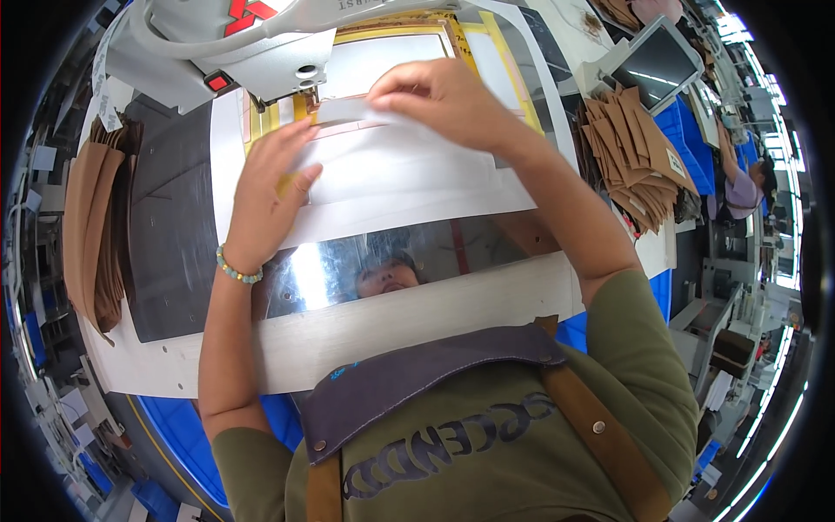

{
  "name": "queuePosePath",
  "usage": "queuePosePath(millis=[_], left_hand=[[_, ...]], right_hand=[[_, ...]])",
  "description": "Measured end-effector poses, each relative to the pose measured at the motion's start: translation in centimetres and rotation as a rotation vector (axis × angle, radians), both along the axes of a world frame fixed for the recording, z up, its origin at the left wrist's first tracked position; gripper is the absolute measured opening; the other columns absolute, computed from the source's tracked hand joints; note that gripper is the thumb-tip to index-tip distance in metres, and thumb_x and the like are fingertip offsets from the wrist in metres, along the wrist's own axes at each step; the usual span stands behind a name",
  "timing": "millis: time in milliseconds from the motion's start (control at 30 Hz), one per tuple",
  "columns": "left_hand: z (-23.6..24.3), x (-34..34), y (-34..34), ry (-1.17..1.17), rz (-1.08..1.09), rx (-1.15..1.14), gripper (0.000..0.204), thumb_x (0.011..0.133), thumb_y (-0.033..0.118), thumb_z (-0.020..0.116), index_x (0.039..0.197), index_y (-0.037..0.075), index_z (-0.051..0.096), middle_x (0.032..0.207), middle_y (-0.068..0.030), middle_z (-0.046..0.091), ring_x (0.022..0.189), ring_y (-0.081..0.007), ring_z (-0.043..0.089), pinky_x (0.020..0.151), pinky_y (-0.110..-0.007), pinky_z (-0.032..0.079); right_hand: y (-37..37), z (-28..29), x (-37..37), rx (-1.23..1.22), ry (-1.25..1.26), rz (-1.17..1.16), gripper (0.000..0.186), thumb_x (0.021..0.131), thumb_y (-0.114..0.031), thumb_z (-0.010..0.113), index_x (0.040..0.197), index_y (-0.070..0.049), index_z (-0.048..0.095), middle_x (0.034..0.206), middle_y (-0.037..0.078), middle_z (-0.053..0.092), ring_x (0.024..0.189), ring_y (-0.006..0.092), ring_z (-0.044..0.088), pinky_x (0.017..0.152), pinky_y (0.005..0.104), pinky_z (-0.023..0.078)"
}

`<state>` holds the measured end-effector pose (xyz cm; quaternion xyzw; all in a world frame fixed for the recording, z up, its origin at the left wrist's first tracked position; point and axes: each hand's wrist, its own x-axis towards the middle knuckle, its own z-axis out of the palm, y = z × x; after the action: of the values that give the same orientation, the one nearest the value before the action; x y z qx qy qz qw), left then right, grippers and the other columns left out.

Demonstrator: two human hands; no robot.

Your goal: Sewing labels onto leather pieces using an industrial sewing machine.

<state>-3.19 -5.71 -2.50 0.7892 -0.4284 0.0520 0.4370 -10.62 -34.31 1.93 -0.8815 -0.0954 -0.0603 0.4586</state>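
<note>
A thin whitish strip point(346, 111), blurred along its edge, lies across the near side of a frame edged with yellow tape point(457, 45). My right hand point(439, 103) pinches the strip's right end between thumb and fingers. My left hand point(271, 193) is open, its thumb apart and its fingertips close to the strip's left end. Whether those fingertips touch it, I cannot tell. Beneath both hands spreads a white sheet point(409, 178). The white sewing machine head point(217, 56) stands just beyond my left hand, partly over the taped frame.
Brown fabric or leather pieces point(91, 222) stack at the left, and more brown pieces point(633, 157) pile at the right. A screen point(658, 63) stands behind the right pile, beside a blue bin point(687, 143). A shiny metal plate point(348, 270) lines the near table. Another person point(744, 191) is far right.
</note>
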Motion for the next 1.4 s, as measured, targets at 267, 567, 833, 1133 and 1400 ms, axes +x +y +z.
queuePosePath(millis=[267, 567, 833, 1133, 1400], left_hand=[[2.8, -1.6, 0.3, -0.181, -0.114, 0.416, 0.034, 0.099, 0.02, 0.073, 0.128, 0.002, 0.075, 0.13, -0.014, 0.076, 0.133, -0.0373, 0.062, 0.112, -0.046, 0.049], [-1.4, 0.6, -0.7, -0.332, 0.064, 0.635, 0.066, 0.102, 0.045, 0.069, 0.151, 0.002, 0.061, 0.171, -0.0237, 0.038, 0.16, -0.0455, 0.03, 0.128, -0.057, 0.026], [-2.6, 1.1, -1.1, -0.31, 0.088, 0.619, 0.079, 0.106, 0.061, 0.055, 0.16, 0.004, 0.051, 0.176, -0.0234, 0.028, 0.165, -0.0433, 0.02, 0.13, -0.062, 0.015], [-2.6, 1.8, -1.2, -0.34, 0.073, 0.644, 0.082, 0.106, 0.063, 0.054, 0.163, 0.004, 0.047, 0.175, -0.0252, 0.03, 0.163, -0.0441, 0.023, 0.13, -0.061, 0.015], [-2.7, 1.6, -1.5, -0.358, 0.083, 0.629, 0.083, 0.105, 0.063, 0.056, 0.162, 0.004, 0.048, 0.174, -0.0254, 0.032, 0.162, -0.0439, 0.025, 0.129, -0.06, 0.017]], right_hand=[[-6.2, 3.8, 4.0, -0.265, 0.029, -0.265, 0.018, 0.101, -0.02, 0.071, 0.108, -0.004, 0.076, 0.09, 0.003, 0.074, 0.082, 0.0109, 0.065, 0.074, 0.0297, 0.051], [-2.1, -2.8, 8.8, -0.234, 0.337, -0.008, 0.022, 0.094, -0.031, 0.08, 0.088, -0.01, 0.078, 0.08, 0.006, 0.076, 0.077, 0.0217, 0.07, 0.077, 0.0385, 0.055], [-0.7, -3.8, 10.4, -0.283, 0.253, -0.079, 0.022, 0.092, -0.033, 0.08, 0.087, -0.012, 0.079, 0.078, 0.005, 0.075, 0.077, 0.0217, 0.071, 0.075, 0.0394, 0.055], [-0.9, -2.7, 10.1, -0.301, 0.347, 0.074, 0.022, 0.092, -0.031, 0.08, 0.087, -0.009, 0.078, 0.08, 0.008, 0.076, 0.077, 0.0239, 0.071, 0.074, 0.0404, 0.055], [0.1, -3.1, 10.5, -0.3, 0.326, 0.047, 0.024, 0.091, -0.032, 0.081, 0.091, -0.008, 0.079, 0.081, 0.008, 0.076, 0.077, 0.0228, 0.07, 0.074, 0.0398, 0.054]])
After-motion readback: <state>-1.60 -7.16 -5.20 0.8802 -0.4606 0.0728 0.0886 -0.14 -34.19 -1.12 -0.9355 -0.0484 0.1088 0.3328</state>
